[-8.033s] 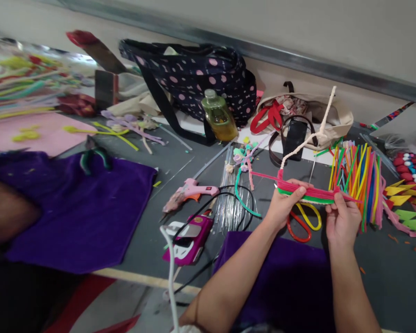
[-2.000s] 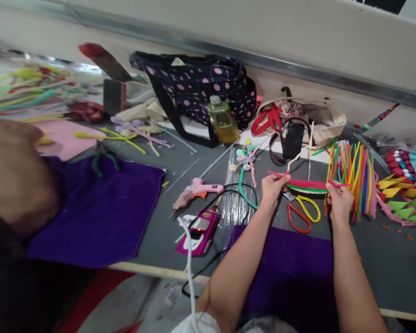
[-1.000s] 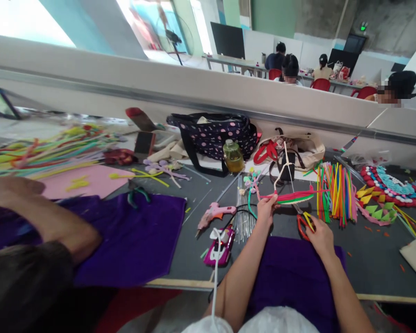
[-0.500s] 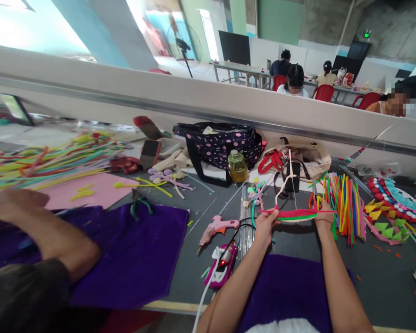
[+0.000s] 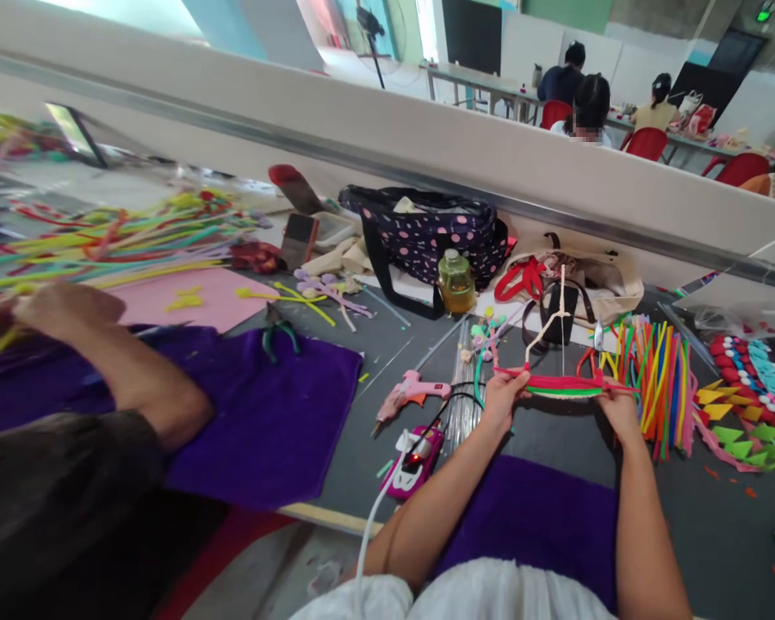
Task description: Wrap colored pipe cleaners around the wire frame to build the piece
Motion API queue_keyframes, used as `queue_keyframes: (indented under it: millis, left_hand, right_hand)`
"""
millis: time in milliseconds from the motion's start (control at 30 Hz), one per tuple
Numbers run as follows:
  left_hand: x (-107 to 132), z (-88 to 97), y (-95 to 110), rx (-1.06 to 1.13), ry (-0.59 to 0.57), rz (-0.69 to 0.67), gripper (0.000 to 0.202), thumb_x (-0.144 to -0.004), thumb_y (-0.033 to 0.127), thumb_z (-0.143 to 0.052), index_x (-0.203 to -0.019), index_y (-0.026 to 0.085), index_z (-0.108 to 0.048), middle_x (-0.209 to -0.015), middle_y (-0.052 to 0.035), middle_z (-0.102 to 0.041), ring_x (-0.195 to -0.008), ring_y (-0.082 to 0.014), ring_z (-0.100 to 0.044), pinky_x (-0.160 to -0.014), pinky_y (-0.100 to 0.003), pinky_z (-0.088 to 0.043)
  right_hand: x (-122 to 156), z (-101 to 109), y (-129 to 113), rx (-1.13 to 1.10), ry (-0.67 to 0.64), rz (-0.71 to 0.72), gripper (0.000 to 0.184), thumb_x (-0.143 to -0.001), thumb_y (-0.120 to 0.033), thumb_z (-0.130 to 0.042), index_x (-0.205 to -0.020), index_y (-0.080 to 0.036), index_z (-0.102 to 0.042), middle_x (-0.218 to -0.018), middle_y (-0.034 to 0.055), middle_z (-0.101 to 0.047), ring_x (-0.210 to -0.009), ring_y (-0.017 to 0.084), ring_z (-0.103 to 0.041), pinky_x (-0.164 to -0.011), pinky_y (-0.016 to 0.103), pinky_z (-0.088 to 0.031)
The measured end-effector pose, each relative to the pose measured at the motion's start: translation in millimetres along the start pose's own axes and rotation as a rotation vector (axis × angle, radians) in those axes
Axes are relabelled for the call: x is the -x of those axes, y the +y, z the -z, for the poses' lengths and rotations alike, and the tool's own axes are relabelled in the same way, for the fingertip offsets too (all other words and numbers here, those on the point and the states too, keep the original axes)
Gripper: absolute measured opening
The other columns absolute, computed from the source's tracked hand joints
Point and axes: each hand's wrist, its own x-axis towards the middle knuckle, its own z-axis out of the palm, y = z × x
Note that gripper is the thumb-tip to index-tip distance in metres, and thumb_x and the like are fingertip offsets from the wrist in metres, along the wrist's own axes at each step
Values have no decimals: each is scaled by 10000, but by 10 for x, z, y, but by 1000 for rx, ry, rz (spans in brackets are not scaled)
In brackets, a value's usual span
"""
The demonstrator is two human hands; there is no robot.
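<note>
My left hand (image 5: pixel 505 401) pinches the left end of a striped strip of pink-red, green and white pipe cleaners (image 5: pixel 564 385). At the other end, my right hand (image 5: pixel 622 412) has its fingers closed on the strip, which is stretched level between both hands above the table. A thin whitish wrapped stem (image 5: pixel 545 331) rises from the strip's left end to a point, with a fine line hanging down from it. Just beyond my right hand stands a bunch of multicoloured pipe cleaners (image 5: pixel 662 387). A purple cloth (image 5: pixel 530 517) lies below my forearms.
To the left are a pink glue gun (image 5: pixel 410 396), a magenta power strip (image 5: pixel 415 465) with a white cable, and pliers (image 5: pixel 279 334) on another purple cloth. A co-worker's hand (image 5: pixel 71 314) is beside yellow stems. Behind stand a bottle (image 5: pixel 455 282) and a dotted bag (image 5: pixel 419 232).
The camera view has shifted, so the table's things sit higher and mostly further right. Both hands keep hold of the pipe-cleaner strip. A yellow stem now shows by the co-worker's hand.
</note>
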Motion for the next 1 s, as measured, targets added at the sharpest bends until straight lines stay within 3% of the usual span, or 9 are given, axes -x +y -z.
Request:
queue_keyframes:
  millis: [67, 133, 200, 367, 700, 1000]
  left_hand:
    - [-5, -23, -23, -7, -4, -10, 454, -503, 373, -878, -817, 92, -710, -631, -29, -667, -495, -96, -577, -482, -213, -510]
    - [9, -51, -38, -16, -10, -18, 444, -503, 372, -877, -804, 91, -710, -619, -25, -658, -493, -94, -569, -478, -214, -509]
    - [41, -80, -46, -30, -12, -19, 431, -496, 367, -879, -782, 94, -709, -617, -24, -655, -491, -93, -564, -469, -213, -503]
    - [119, -117, -70, -105, -14, 6, 417, -497, 386, -872, -748, 95, -710, -653, -45, -672, -509, -99, -574, -475, -213, -496]
    - [123, -79, -117, -133, 37, 30, 458, -463, 370, -885, -794, 98, -722, -674, -39, -672, -534, -100, -579, -482, -213, -504]
    - [88, -71, -132, -150, 47, 32, 459, -502, 426, -859, -769, 85, -705, -635, -41, -668, -536, -114, -604, -477, -214, -525]
  right_hand:
    - [200, 76, -32, -344, -190, -152, 339, -651, -361, -718, -907, -160, -623, -684, -38, -551, -510, 81, -431, -424, 185, -327]
    - [347, 107, -95, -589, -189, -201, 425, -620, -349, -765, -972, -169, -608, -750, -29, -583, -522, 67, -435, -410, 167, -302]
    - [415, 98, -156, -696, -110, -220, 416, -606, -353, -788, -929, -159, -614, -680, -44, -557, -528, 70, -456, -403, 161, -308]
    - [407, 13, -164, -737, 96, -312, 392, -561, -396, -829, -734, -156, -572, -529, -69, -520, -444, 60, -449, -356, 148, -290]
    - [440, -115, -85, -732, 194, -397, 423, -593, -462, -819, -730, -144, -576, -484, -55, -556, -358, 42, -417, -327, 142, -304]
    - [415, -151, -81, -713, 374, -383, 374, -568, -430, -809, -655, -133, -600, -444, -39, -548, -350, 54, -427, -316, 158, -278]
